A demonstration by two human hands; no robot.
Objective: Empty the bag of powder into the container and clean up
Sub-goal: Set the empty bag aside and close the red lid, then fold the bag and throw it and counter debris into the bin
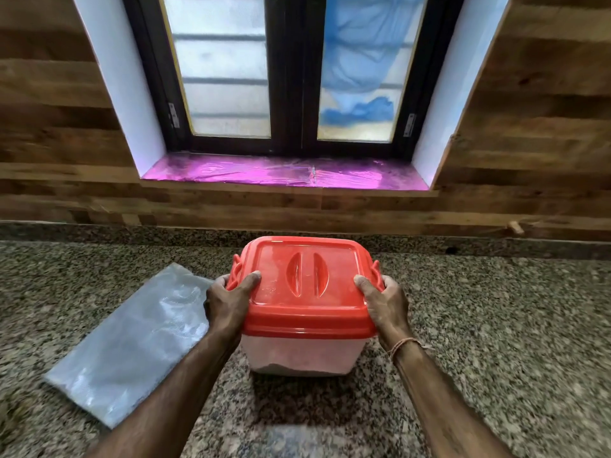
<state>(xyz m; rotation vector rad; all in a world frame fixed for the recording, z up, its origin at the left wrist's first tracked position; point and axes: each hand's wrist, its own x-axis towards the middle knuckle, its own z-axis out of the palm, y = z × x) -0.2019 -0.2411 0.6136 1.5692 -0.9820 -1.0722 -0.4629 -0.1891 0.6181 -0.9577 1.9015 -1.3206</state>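
- I count one container (305,353), one red lid (307,285), one flattened clear plastic bag (132,342), and two hands of mine on the job.
- The container stands on the granite counter (496,342), straight in front of me and below the window (291,71); I'll place everything off that container.
- My left hand (228,302) clamps the container's left edge: thumb flat on top of the lid, fingers wrapped down over the rim by the left latch.
- My right hand (385,305) mirrors it on the right edge, thumb on the lid, fingers curled under by the right latch; a thin thread band sits on that wrist.
- Both forearms reach forward, well apart, the container between them.
- The lid sits on the container, covering its top.
- Through the translucent wall I see pale powder filling the lower body.
- The bag lies flat on the counter just left of the container, beside my left forearm, looking empty.
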